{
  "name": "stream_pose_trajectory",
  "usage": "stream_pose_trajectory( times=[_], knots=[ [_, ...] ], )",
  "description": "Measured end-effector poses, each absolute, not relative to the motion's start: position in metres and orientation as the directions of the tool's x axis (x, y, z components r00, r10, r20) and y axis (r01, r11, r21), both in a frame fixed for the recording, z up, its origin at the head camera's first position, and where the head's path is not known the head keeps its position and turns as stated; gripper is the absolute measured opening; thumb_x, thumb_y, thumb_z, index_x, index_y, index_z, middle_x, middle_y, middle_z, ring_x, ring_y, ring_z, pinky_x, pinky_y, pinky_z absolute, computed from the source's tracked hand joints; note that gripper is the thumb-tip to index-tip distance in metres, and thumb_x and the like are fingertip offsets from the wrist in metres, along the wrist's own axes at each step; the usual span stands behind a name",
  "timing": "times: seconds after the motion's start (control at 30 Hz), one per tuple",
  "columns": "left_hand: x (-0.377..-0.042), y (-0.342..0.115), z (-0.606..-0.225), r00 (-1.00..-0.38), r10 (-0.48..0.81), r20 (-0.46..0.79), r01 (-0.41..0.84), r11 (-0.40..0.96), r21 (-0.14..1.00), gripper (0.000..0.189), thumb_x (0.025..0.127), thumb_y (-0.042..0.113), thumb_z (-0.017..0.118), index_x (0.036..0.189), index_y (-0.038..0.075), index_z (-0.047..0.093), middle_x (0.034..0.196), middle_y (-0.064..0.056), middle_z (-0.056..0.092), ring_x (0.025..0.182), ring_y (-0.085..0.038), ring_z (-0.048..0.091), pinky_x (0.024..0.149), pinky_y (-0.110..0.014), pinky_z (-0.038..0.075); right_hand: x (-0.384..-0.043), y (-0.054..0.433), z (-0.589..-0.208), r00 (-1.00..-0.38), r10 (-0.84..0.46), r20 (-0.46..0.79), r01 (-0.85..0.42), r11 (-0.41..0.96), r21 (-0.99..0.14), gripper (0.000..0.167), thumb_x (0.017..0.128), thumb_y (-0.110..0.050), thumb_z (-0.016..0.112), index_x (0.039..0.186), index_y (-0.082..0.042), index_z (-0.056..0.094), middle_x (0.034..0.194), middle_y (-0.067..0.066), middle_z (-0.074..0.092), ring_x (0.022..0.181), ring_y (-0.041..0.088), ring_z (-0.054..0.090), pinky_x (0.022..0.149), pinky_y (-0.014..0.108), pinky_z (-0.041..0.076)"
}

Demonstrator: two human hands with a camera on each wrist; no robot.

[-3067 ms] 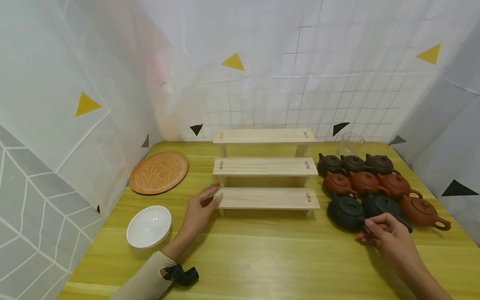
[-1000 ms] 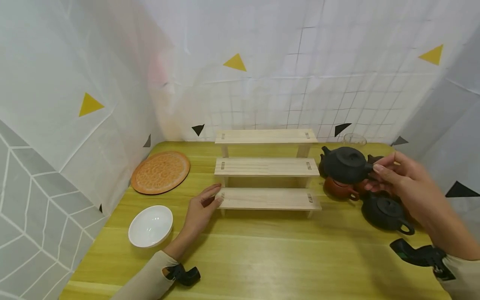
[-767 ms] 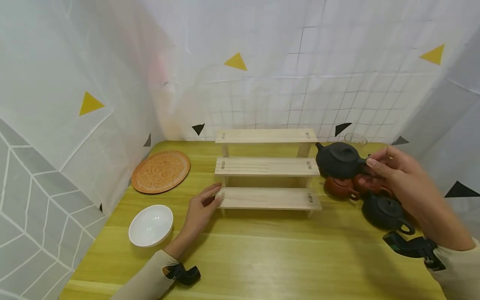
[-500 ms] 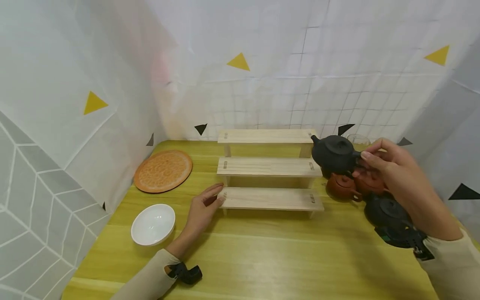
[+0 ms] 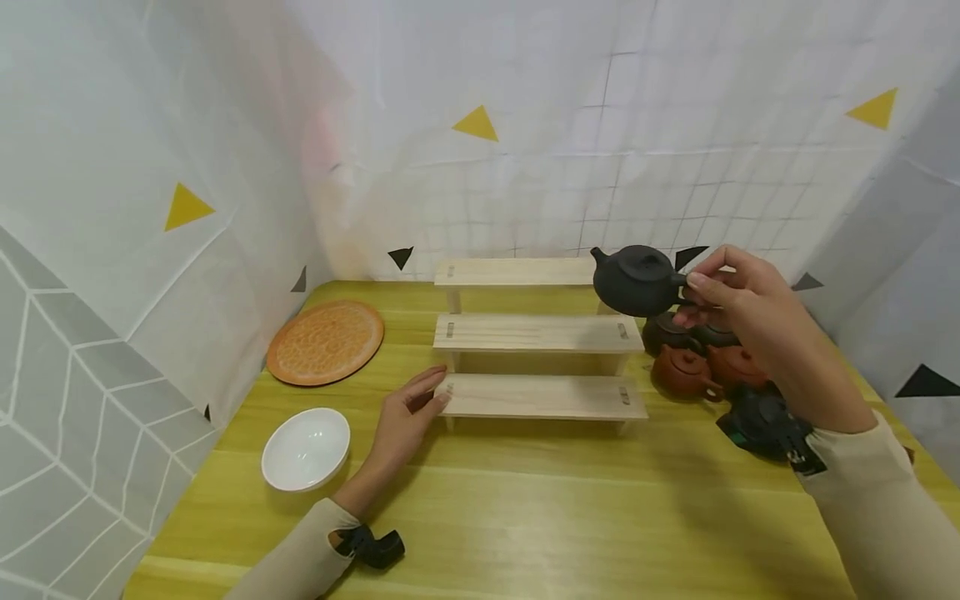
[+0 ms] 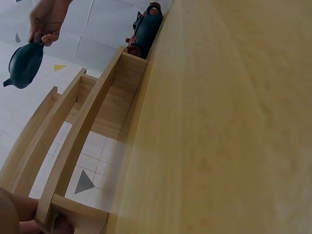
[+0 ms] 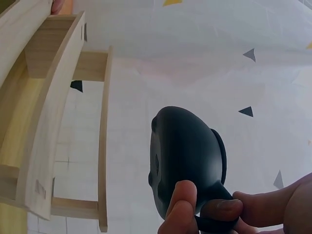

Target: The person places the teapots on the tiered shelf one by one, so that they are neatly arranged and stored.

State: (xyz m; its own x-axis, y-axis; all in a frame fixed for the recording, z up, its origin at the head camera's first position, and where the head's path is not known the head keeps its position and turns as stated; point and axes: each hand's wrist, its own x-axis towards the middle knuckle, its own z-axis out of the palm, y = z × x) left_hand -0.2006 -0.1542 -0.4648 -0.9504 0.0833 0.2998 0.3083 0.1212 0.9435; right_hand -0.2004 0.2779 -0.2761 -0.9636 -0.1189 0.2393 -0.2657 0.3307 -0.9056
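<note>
We've got R hand (image 5: 738,300) pinching the black teapot (image 5: 636,283) by its handle (image 5: 681,282), midair nr top R end of stand (image 5: 517,272). L hand (image 5: 403,423) grips bottom shelf (image 5: 540,397), L end. Pot's matte, lid on.

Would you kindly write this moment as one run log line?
Right hand: holds black teapot by handle, raised | Left hand: grips lowest shelf, left end | Other teapots: on table, right side

The left hand (image 5: 403,421) lay low and forward, its fingers bent and its thumb apart from them; the right hand (image 5: 738,296) hung higher, thumb and fingertips pinched, its forearm (image 5: 870,492) slanting inward
</note>
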Motion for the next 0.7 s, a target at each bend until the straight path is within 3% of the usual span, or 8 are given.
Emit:
stream_pose_trajectory(
  times=[0.2, 0.7],
  knots=[
    [-0.202, -0.152, -0.466, -0.951, 0.088, 0.296, 0.306, 0.129, 0.943, 0.038, 0.098, 0.003, 0.073, 0.135, -0.002, 0.068, 0.143, -0.010, 0.062, 0.138, -0.022, 0.051, 0.109, -0.041, 0.044, -0.206, 0.269, -0.267, -0.967, -0.142, 0.212, -0.251, 0.382, -0.890, 0.034, 0.111, -0.028, 0.051, 0.118, 0.005, 0.046, 0.097, 0.014, 0.059, 0.084, 0.026, 0.071, 0.077, 0.033, 0.060],
    [-0.203, -0.151, -0.468, -0.941, 0.120, 0.317, 0.332, 0.138, 0.933, 0.040, 0.099, 0.002, 0.071, 0.136, -0.008, 0.064, 0.144, -0.014, 0.060, 0.138, -0.028, 0.051, 0.109, -0.043, 0.044, -0.228, 0.236, -0.253, -0.952, -0.185, 0.243, -0.293, 0.327, -0.899, 0.022, 0.112, -0.016, 0.049, 0.117, 0.005, 0.047, 0.094, 0.018, 0.056, 0.081, 0.024, 0.073, 0.076, 0.033, 0.060]
  ],
)
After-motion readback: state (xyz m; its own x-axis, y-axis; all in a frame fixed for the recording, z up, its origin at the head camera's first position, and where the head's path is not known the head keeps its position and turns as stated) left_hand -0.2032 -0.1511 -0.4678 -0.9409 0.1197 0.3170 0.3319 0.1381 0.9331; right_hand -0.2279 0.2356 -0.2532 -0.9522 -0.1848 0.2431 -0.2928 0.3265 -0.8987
